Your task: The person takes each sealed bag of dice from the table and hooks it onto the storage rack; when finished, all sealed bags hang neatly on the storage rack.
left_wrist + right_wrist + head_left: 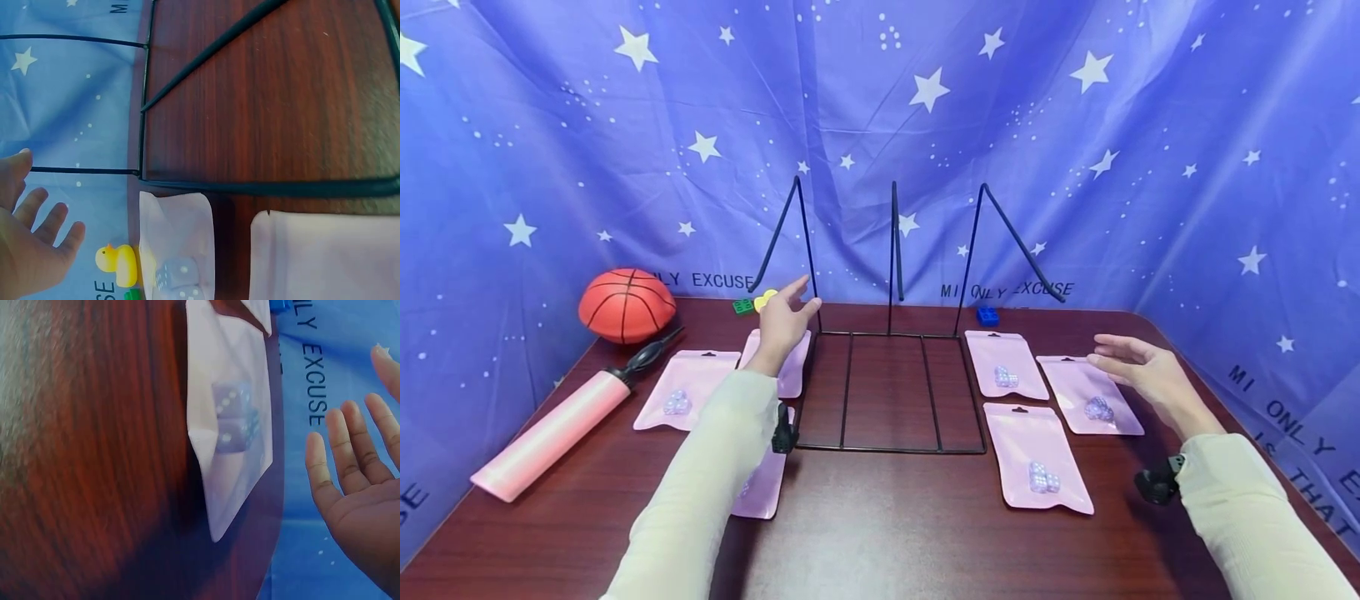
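Note:
My left hand (781, 327) is raised near the left upright of a black wire rack (887, 451), fingers spread and holding nothing. Below it lies a pink zip pouch (794, 367) with dice inside, partly hidden by the hand. My forearm partly covers another pouch (767, 483) closer to me. On the right, my right hand (1138, 377) hovers over the far edge of a pouch (1075, 379), its fingers extended and nothing in them. The dice (231, 419) show through that pouch in the right wrist view. Three prongs rise from the back of the rack and slope down.
More pink pouches lie at far left (703, 371) and right of the rack (1026, 429) (992, 354). A red basketball (627, 305) and a pink hand pump (557, 433) sit left. A yellow duck (125, 265), green brick (742, 307) and blue brick (988, 316) stand by the starry curtain (850, 100).

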The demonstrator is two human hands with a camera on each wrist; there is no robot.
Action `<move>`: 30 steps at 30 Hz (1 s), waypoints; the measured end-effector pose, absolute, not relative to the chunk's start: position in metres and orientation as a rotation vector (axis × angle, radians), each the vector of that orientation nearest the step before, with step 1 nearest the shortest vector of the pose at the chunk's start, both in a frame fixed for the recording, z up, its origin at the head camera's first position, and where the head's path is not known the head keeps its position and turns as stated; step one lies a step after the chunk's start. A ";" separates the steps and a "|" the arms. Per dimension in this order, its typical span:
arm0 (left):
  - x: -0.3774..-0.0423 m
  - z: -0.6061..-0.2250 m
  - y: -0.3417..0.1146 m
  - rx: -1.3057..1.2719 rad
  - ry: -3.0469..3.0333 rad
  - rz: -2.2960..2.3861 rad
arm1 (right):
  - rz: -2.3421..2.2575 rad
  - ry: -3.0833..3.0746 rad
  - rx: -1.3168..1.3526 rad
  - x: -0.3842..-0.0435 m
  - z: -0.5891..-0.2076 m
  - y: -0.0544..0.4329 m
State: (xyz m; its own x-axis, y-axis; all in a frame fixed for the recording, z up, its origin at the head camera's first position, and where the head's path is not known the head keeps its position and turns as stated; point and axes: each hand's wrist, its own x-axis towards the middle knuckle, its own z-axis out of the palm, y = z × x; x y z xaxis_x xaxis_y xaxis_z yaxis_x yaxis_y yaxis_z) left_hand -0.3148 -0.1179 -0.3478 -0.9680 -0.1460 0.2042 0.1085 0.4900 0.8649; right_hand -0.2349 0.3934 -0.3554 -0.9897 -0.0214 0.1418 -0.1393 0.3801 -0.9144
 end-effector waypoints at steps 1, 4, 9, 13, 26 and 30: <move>-0.316 -0.348 -0.117 0.039 -2.482 -1.474 | 1.686 -2.520 0.142 -0.235 -0.357 0.395; -0.318 -0.347 -0.115 0.041 -2.456 -1.483 | 1.670 -2.539 0.112 -0.234 -0.360 0.400; -0.320 -0.349 -0.113 0.035 -2.433 -1.441 | 1.637 -2.597 0.039 -0.232 -0.364 0.408; -0.321 -0.350 -0.113 0.051 -2.427 -1.393 | 1.613 -2.632 0.007 -0.231 -0.367 0.413; -0.325 -0.353 -0.110 0.142 -2.380 -1.378 | 1.303 -2.904 -0.121 -0.235 -0.373 0.415; -0.326 -0.352 -0.109 0.150 -2.378 -1.367 | 1.206 -2.969 -0.166 -0.236 -0.374 0.414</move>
State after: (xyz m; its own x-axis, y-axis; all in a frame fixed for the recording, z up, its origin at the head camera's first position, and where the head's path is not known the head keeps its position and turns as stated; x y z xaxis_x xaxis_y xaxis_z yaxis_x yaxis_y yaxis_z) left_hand -0.3256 -0.1094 -0.3518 -0.9175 -0.2821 0.2806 0.1003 0.5184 0.8492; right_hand -0.2359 0.4139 -0.3736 -0.9924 0.0701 -0.1011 0.1207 0.7127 -0.6910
